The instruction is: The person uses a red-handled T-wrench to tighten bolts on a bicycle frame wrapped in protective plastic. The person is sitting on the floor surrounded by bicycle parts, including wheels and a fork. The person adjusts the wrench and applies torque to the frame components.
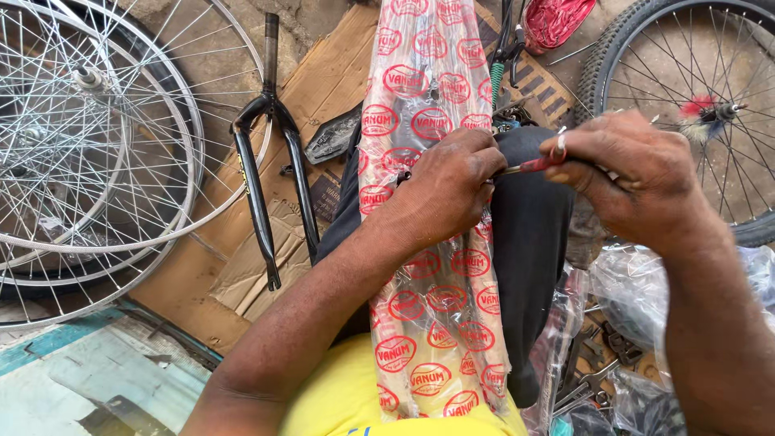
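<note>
The left hand (pixel 448 190) clamps the wrapped part (pixel 428 242) against the lap to steady it. The right hand (pixel 638 178) pinches a red tool (pixel 533 165), its tip at the wrap. A black fork (pixel 270 161) lies on cardboard (pixel 323 81) beside the wheels (pixel 97 161)

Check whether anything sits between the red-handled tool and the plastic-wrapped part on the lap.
Nothing visible does. The right hand holds the red-handled tool with its tip running to the left hand, which grips the plastic-wrapped part. The tip's contact point is hidden behind the left fingers.
</note>
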